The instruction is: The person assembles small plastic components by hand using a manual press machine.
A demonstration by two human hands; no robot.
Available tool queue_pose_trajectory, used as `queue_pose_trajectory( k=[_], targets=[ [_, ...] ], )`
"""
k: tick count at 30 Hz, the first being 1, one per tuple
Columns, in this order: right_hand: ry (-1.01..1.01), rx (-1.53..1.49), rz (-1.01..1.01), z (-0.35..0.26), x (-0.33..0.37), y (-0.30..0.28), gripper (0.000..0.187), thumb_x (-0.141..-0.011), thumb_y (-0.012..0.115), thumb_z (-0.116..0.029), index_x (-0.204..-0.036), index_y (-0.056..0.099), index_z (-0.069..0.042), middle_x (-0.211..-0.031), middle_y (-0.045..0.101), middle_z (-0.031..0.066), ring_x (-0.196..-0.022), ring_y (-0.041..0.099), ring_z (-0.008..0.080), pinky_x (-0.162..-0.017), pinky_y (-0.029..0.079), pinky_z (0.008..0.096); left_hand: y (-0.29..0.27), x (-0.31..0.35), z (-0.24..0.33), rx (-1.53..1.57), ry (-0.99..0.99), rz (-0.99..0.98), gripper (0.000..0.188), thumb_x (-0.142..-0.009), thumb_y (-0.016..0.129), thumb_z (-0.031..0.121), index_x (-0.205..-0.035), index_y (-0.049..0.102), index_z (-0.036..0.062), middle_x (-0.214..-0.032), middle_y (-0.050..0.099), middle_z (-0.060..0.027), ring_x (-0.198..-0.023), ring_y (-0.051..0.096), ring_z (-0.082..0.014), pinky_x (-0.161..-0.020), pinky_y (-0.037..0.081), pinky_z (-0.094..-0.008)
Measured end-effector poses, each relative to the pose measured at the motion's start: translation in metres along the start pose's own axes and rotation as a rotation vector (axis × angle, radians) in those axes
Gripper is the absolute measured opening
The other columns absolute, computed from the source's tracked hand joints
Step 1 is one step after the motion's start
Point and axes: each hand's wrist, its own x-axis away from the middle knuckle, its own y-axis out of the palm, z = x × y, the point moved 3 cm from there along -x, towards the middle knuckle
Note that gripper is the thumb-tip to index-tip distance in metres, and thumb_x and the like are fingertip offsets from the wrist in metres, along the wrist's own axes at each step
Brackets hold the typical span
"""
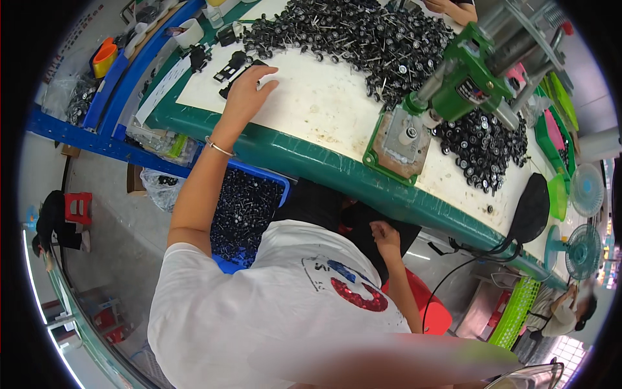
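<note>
My left hand is over the left part of the white worktop, thumb and forefinger apart with nothing seen between them. Close beside it lie black plastic parts that look like toy car chassis; another dark piece is partly hidden below the hand. My right hand is low by my lap, below the table edge, its fingers curled in; whatever they hold, if anything, is hidden. A green hand press stands right of the middle, with a small wheel on its base plate.
Small black wheels with axles form a big heap at the back; more wheels lie right of the press. A blue bin of small dark parts sits under the table's green edge. Across the table, another person's hand shows.
</note>
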Motion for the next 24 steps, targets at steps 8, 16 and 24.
queue_pose_trajectory(
  k=[8, 16, 24],
  targets=[
    [0.083, -0.029, 0.129, 0.005, 0.008, -0.005, 0.015, -0.089, 0.06, -0.012, -0.099, 0.069, -0.005, -0.068, 0.062, 0.0029, -0.057, 0.055, 0.008, -0.054, 0.045, 0.0233, -0.009, 0.009, -0.035, -0.244, 0.018, 0.21, 0.021, -0.082, 0.063, 0.004, -0.103, 0.067, 0.0041, -0.099, 0.064, -0.0093, -0.082, 0.063, -0.0252, -0.073, 0.049, -0.0315],
    [0.134, 0.005, 0.018, -0.001, -0.015, -0.004, 0.016, -0.089, 0.061, -0.013, -0.1, 0.069, -0.004, -0.067, 0.063, 0.0047, -0.054, 0.056, 0.0102, -0.053, 0.046, 0.0249, 0.021, -0.016, -0.033, -0.315, 0.025, 0.109, 0.018, -0.076, 0.065, 0.001, -0.094, 0.069, 0.001, -0.091, 0.061, -0.0138, -0.086, 0.06, -0.0313, -0.077, 0.049, -0.0394],
    [0.218, -0.207, 0.056, -0.019, 0.007, -0.028, 0.016, -0.09, 0.06, -0.011, -0.101, 0.068, -0.003, -0.069, 0.061, 0.0039, -0.056, 0.054, 0.0091, -0.053, 0.046, 0.0243, 0.023, -0.025, -0.045, -0.399, -0.049, -0.009, 0.013, -0.078, 0.066, 0.014, -0.085, 0.069, 0.0037, -0.087, 0.064, -0.013, -0.078, 0.063, -0.0312, -0.068, 0.05, -0.0393]
  ],
)
